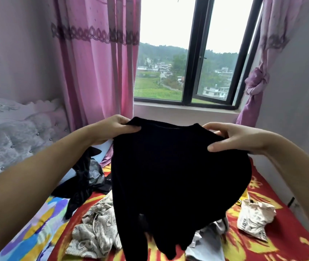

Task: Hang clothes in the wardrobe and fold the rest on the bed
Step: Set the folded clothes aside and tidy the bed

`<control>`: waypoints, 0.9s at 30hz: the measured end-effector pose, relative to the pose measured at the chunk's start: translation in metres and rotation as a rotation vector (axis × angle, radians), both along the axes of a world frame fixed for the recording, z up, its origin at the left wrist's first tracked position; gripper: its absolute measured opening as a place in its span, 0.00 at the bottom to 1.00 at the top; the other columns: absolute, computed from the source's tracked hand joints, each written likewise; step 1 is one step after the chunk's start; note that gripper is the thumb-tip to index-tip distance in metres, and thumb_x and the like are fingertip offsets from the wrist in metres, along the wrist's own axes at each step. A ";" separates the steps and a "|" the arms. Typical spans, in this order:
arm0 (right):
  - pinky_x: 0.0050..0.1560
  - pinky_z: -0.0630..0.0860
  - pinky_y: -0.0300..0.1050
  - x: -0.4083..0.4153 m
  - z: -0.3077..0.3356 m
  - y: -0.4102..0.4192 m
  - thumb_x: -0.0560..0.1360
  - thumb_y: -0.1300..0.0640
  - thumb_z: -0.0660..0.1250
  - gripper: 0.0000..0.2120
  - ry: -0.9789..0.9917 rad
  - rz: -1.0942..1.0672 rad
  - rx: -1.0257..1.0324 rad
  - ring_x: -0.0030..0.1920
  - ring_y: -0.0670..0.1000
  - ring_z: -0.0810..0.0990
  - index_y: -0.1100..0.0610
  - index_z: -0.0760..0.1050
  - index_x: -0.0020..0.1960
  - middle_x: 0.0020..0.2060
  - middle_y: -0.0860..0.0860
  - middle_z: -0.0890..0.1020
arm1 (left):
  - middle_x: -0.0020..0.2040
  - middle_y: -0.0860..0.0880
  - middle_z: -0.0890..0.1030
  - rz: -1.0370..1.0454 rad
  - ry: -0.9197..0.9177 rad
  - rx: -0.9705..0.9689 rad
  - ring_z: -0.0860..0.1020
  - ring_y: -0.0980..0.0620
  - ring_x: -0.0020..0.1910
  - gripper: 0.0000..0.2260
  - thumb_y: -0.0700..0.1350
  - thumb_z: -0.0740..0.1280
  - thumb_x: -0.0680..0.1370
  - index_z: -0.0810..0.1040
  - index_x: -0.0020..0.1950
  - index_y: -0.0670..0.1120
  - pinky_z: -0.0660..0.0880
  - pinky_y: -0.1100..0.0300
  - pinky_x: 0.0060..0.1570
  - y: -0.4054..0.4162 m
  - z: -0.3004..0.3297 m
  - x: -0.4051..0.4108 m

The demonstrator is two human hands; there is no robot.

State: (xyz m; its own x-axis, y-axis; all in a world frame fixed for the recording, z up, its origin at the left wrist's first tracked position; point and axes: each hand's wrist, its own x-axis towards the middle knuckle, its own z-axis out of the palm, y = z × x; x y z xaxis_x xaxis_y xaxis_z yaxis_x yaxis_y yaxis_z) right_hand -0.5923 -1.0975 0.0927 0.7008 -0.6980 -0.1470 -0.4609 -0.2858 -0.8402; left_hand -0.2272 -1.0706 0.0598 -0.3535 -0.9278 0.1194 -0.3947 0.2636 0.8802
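Note:
I hold a black sweater (176,178) up in front of me over the bed (274,245). My left hand (112,129) grips its left shoulder and my right hand (230,137) grips its right shoulder, thumbs on the near side. The sweater hangs down and hides much of the bed's middle. Below it lie a beige patterned garment (95,228), a grey garment (206,245) and a cream printed cloth (255,219). A black garment (82,183) lies crumpled to the left.
The bed has a red and yellow flowered blanket, with a blue and yellow cover (37,232) on its left. A tufted grey headboard (18,136) stands at the left. Pink curtains (97,72) frame a window (193,53) ahead. A wall is close on the right.

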 end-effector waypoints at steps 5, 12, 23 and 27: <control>0.37 0.76 0.38 0.013 -0.006 -0.008 0.75 0.49 0.69 0.12 0.038 -0.298 -0.413 0.38 0.50 0.83 0.57 0.81 0.50 0.39 0.50 0.85 | 0.59 0.47 0.81 -0.041 -0.044 0.109 0.80 0.48 0.58 0.22 0.56 0.74 0.70 0.80 0.60 0.48 0.77 0.58 0.57 -0.007 0.010 0.002; 0.46 0.68 0.45 0.068 -0.038 -0.025 0.81 0.48 0.56 0.16 0.172 -0.655 -0.499 0.48 0.56 0.76 0.59 0.75 0.49 0.50 0.57 0.81 | 0.47 0.41 0.84 0.274 0.267 0.254 0.83 0.45 0.45 0.07 0.41 0.65 0.78 0.79 0.51 0.39 0.80 0.51 0.52 -0.008 0.001 -0.077; 0.41 0.76 0.41 0.093 -0.058 0.010 0.72 0.54 0.71 0.19 -0.006 -0.278 -0.345 0.44 0.47 0.79 0.56 0.68 0.59 0.45 0.50 0.79 | 0.42 0.38 0.81 0.220 0.486 0.308 0.81 0.45 0.39 0.15 0.45 0.55 0.83 0.75 0.54 0.35 0.80 0.56 0.43 0.012 0.000 -0.118; 0.40 0.74 0.42 0.082 -0.056 0.011 0.74 0.67 0.62 0.16 -0.137 -0.292 -0.299 0.41 0.49 0.79 0.57 0.73 0.60 0.44 0.55 0.80 | 0.69 0.47 0.70 0.198 -0.369 -0.529 0.68 0.51 0.68 0.29 0.49 0.69 0.76 0.61 0.74 0.50 0.66 0.60 0.67 0.010 0.009 -0.097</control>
State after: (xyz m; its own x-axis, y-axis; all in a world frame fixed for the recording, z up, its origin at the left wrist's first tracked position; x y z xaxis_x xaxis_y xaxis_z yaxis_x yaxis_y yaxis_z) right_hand -0.5101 -1.0865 0.0371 0.4665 -0.8675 0.1725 -0.4484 -0.4001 -0.7993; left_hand -0.3239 -1.0606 0.0690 -0.2873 -0.8290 0.4798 -0.7301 0.5138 0.4506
